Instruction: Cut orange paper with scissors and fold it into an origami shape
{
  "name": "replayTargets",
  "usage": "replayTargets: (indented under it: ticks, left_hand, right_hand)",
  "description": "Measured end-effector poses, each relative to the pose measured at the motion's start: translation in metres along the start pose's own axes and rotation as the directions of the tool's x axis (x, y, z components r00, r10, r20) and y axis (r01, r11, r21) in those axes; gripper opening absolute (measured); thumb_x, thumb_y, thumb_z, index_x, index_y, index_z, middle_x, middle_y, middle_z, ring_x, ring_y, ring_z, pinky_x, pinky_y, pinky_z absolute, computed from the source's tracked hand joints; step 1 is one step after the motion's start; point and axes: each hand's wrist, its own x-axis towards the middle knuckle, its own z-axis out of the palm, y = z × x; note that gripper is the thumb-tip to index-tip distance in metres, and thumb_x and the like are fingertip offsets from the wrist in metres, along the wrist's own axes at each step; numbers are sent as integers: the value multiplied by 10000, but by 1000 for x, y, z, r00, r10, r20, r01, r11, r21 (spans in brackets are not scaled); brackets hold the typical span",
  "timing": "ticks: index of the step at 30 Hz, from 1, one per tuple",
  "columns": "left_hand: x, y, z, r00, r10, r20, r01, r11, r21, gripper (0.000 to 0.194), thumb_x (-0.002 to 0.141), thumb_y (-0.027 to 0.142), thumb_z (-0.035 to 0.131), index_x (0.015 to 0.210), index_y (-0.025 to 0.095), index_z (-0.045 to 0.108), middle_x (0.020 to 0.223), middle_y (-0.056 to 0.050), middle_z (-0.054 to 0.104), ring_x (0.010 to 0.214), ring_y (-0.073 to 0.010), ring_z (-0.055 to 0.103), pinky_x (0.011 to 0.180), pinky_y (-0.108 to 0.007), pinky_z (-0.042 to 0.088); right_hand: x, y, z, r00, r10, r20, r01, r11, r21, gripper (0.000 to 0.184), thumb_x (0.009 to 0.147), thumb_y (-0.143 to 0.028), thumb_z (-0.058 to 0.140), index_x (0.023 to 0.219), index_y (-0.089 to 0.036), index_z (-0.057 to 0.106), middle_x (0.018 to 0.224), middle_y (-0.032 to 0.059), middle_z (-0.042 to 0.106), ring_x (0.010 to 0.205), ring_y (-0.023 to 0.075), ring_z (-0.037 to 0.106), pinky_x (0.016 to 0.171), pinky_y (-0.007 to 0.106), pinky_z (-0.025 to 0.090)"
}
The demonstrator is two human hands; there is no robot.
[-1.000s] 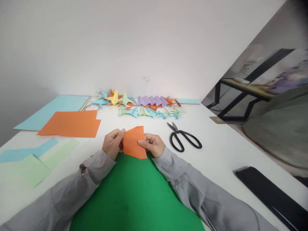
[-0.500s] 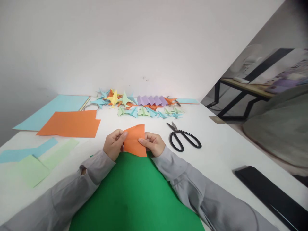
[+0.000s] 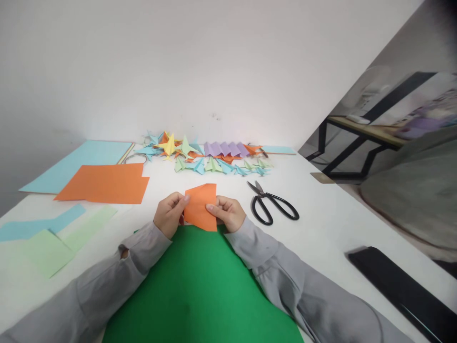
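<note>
A small piece of orange paper (image 3: pixel 200 209) is held up between my two hands, over the far end of a green sheet (image 3: pixel 200 286). My left hand (image 3: pixel 170 213) pinches its left edge, thumb on the near face. On the right edge, my right hand (image 3: pixel 229 213) grips it the same way, thumb across the front and fingers behind. A faint crease runs over the paper, and its left side is narrower than its right. The fingers behind the paper are partly hidden.
Black-handled scissors (image 3: pixel 269 202) lie partly open right of my hands. Folded paper cranes (image 3: pixel 185 147) and a pleated purple paper (image 3: pixel 226 149) line the wall. Orange sheets (image 3: pixel 103 183), a light blue sheet (image 3: pixel 78 157) and green scraps (image 3: pixel 48 252) lie left. A black object (image 3: pixel 403 290) sits at right.
The orange paper has shifted very slightly up and to the right in my hands. Both hands keep their pinch, and everything else looks the same.
</note>
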Motion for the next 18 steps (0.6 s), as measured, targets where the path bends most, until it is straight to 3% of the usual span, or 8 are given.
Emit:
replayTargets:
  ticks: [4, 9, 18]
  left_hand:
    - [0, 0, -1, 999, 11, 41, -12, 1000, 12, 353, 705, 486, 557, 562, 175, 472, 421, 62, 441, 352, -74, 434, 369, -190, 403]
    - [0, 1, 0, 999, 33, 18, -34, 999, 25, 356, 708, 481, 552, 549, 186, 430, 395, 68, 426, 346, -89, 454, 341, -192, 373]
    - [-3, 2, 1, 990, 81, 111, -93, 990, 107, 324, 769, 455, 475, 586, 188, 450, 375, 45, 492, 326, -81, 416, 362, -188, 321]
  right_hand:
    - [0, 0, 0, 1000, 11, -11, -11, 1000, 11, 408, 497, -468, 752, 537, -166, 480, 418, -64, 502, 354, 59, 440, 362, 181, 327]
    - [-1, -2, 2, 1000, 11, -9, -11, 1000, 0, 402, 506, -460, 751, 529, -168, 475, 428, -57, 518, 369, 70, 468, 376, 191, 358]
    - [0, -4, 1, 999, 34, -40, -30, 995, 95, 388, 504, -419, 763, 528, -170, 466, 411, -67, 501, 323, 56, 422, 314, 174, 291]
